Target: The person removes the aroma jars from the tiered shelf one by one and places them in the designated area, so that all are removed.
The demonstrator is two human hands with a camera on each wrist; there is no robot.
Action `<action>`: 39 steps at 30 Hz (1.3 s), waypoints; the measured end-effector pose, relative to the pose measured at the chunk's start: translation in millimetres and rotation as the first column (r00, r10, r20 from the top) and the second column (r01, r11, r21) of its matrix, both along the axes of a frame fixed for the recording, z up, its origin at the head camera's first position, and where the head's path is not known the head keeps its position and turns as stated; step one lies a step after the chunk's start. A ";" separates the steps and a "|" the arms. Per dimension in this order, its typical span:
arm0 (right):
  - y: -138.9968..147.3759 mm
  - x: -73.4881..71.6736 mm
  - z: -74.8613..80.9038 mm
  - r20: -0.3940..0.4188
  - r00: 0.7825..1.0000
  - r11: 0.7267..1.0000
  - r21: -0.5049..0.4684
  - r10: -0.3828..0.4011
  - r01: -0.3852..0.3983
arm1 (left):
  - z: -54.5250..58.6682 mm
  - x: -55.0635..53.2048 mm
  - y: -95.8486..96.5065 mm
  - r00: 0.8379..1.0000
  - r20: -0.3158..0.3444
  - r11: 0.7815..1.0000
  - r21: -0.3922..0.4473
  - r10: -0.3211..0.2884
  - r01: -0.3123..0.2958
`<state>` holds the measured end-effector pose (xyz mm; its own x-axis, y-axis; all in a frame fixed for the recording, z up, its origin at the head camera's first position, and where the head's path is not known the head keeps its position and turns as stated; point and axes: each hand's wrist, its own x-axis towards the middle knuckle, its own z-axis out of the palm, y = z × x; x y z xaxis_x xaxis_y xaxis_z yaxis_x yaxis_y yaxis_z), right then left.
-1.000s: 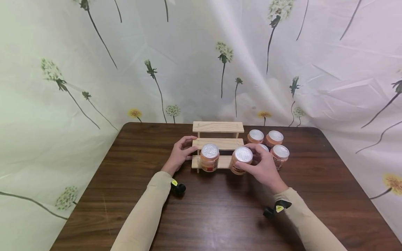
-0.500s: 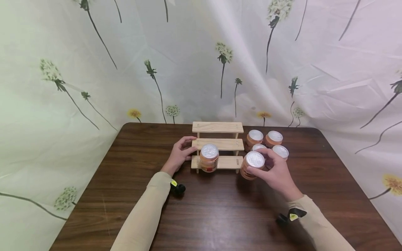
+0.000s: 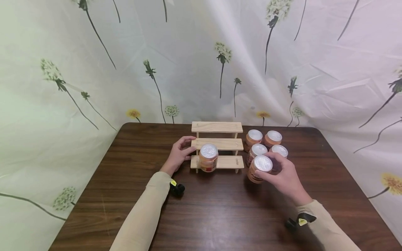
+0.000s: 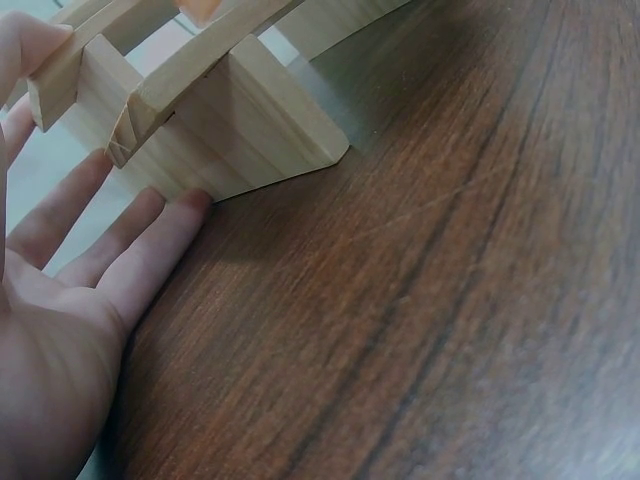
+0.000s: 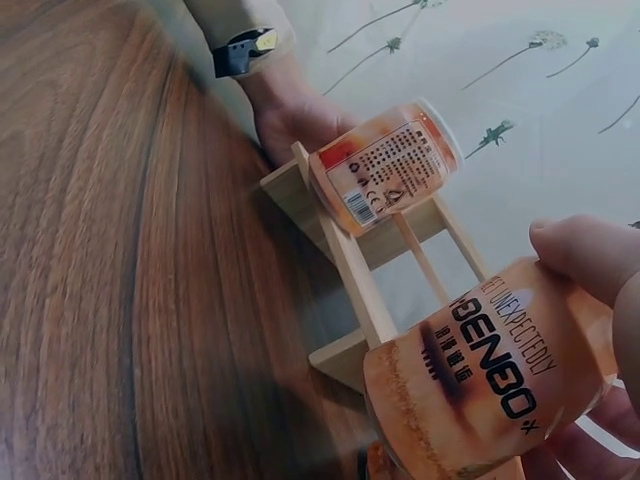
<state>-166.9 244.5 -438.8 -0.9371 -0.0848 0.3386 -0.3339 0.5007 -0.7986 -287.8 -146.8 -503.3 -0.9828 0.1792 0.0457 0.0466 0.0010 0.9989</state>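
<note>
An orange jar (image 3: 263, 164) with a silver lid is in my right hand (image 3: 287, 177), thumb and fingers around its sides. It is upright, just right of the front step of a three-step wooden rack (image 3: 224, 143). In the right wrist view, the held jar's label (image 5: 495, 355) shows dark lettering. My left hand (image 3: 178, 153) rests against the rack's left end. The left wrist view has its fairly straight fingers (image 4: 150, 250) touching the wooden side piece (image 4: 235, 130). A second jar (image 3: 208, 158) stands on the left part of the front step.
Several more silver-lidded jars (image 3: 255, 135) stand grouped right of the rack, close behind my right hand. The dark wooden table (image 3: 207, 216) extends toward me. Behind its far edge hangs a pale cloth (image 3: 188, 69) printed with dandelions.
My right hand has carried its jar right and toward me, away from the front step's right end. The left hand and the other jar on the step have stayed put.
</note>
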 end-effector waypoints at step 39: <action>10.8 -1.8 -23.1 0.089 0.995 0.985 0.171 -0.037 0.021 | -0.2 -0.5 0.5 1.000 0.005 1.000 -0.002 0.010 -0.010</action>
<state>-168.7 255.3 -461.8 -0.9664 -0.1061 0.2340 -0.2465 0.6402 -0.7276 -288.3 -146.3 -503.5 -0.9847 0.1693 0.0405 0.0417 0.0036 0.9991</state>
